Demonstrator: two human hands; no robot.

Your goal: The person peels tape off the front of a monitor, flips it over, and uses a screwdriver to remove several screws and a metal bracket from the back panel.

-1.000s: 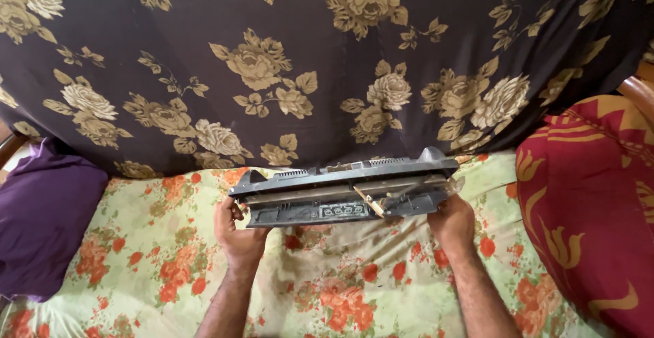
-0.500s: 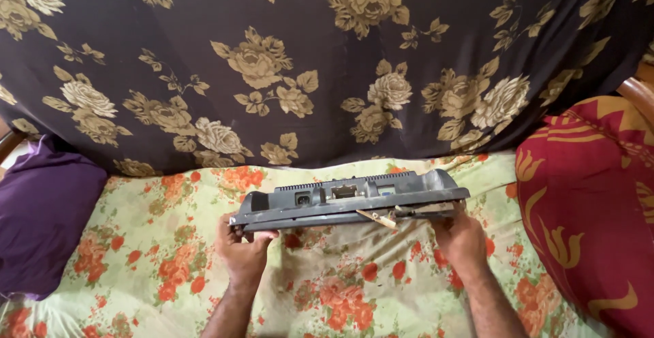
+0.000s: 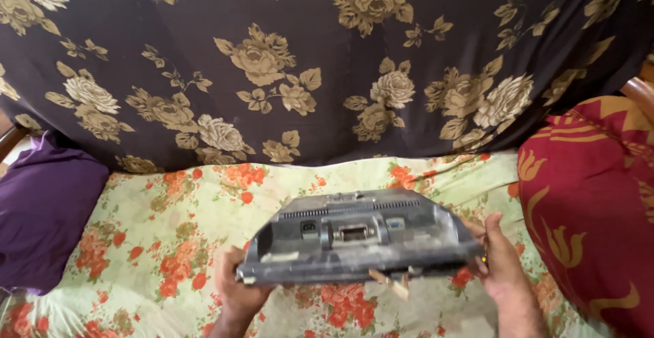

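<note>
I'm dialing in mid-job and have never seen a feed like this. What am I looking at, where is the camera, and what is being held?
There is no machine here: this is one camera worn on a person's head, looking down at their own two bare hands. The left hand and the right hand each grip one end of a dark grey, dusty electronic unit, held level in the air, with its port side facing the camera. A small pale strip hangs from its underside. Below it lies a light green sheet with orange flowers. Behind that hangs a dark cloth with tan roses. A purple cushion sits at the left, a red and gold cushion at the right.
</note>
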